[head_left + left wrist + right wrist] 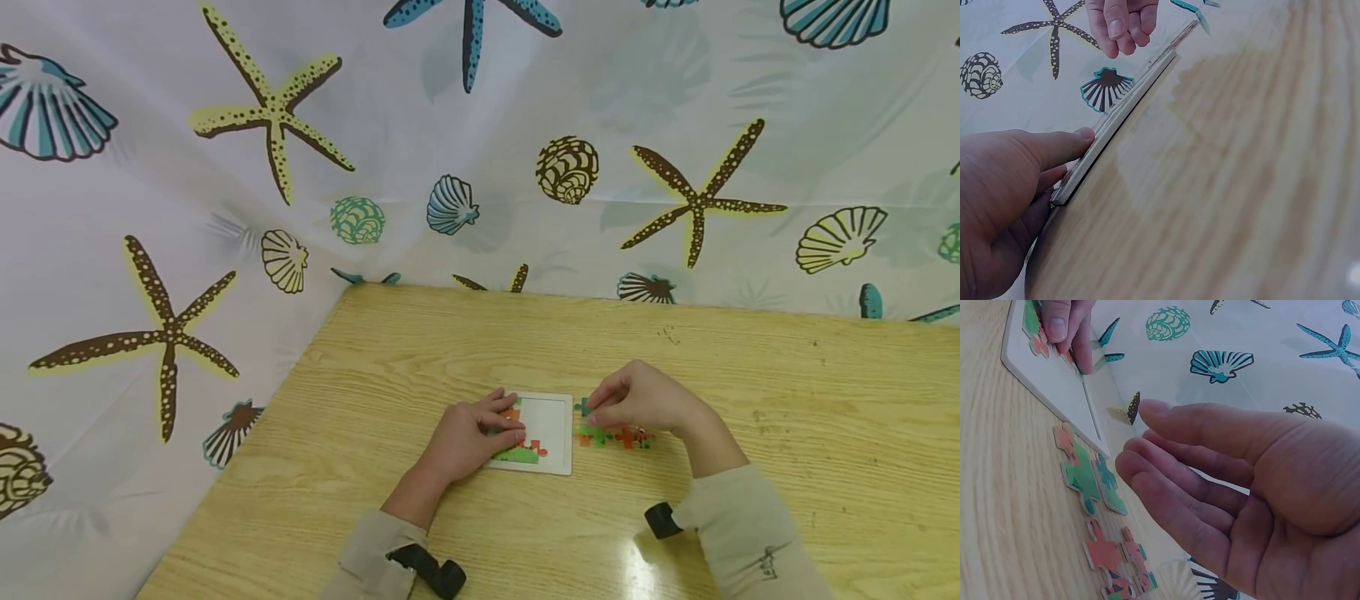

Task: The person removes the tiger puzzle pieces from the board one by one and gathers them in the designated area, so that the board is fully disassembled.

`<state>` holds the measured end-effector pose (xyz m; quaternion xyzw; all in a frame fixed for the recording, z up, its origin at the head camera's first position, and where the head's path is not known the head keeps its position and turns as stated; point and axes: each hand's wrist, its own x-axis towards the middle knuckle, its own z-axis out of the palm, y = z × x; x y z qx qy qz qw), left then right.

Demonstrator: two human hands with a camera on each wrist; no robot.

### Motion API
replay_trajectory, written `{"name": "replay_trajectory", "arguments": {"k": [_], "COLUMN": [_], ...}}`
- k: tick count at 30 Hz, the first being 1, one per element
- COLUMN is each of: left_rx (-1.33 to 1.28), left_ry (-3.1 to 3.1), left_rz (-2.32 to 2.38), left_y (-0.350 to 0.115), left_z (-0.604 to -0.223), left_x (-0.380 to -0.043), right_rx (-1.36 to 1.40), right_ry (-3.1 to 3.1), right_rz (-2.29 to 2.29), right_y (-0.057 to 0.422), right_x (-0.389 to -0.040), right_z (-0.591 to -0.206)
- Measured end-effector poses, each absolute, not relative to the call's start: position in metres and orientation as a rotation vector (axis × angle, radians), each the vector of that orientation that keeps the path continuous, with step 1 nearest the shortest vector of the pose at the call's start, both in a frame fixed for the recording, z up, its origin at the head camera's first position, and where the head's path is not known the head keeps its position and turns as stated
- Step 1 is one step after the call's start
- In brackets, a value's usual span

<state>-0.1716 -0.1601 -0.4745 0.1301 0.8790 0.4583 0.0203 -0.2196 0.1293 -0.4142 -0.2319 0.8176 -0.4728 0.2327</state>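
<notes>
A white puzzle tray lies on the table, with joined green and orange-red puzzle pieces along its left side and lower edge. My left hand rests over that left part, thumb and fingers spread across the pieces and partly hiding them. Just right of the tray, my right hand hovers above loose jigsaw pieces. Its fingers are loosely bent, and the right wrist view shows nothing between thumb and fingertips. Below them lie a green piece, a teal-green piece and red pieces.
The wood-grain table meets a white cloth printed with starfish and shells behind and at the left. Black wrist mounts sit on both beige sleeves.
</notes>
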Motion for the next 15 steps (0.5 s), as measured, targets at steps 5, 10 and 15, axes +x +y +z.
{"name": "replay_trajectory", "arguments": {"k": [5,10,15], "left_rx": [0.395,0.396,0.387], "left_ry": [2.729,2.728,2.735], "left_rz": [1.414,1.414,1.402], "left_y": [-0.16,-0.16,-0.16], "left_z": [-0.473,-0.473,-0.473], "left_x": [-0.171,-0.171,-0.172], "right_rx": [-0.616,-0.607,-0.63], "right_ry": [2.258,2.275,2.251], "right_rz": [-1.291,-1.258,-1.252], "right_y": [0.126,0.12,0.115], "right_x": [-0.217,-0.215,-0.214], "right_z": [-0.413,-0.413,-0.415]}}
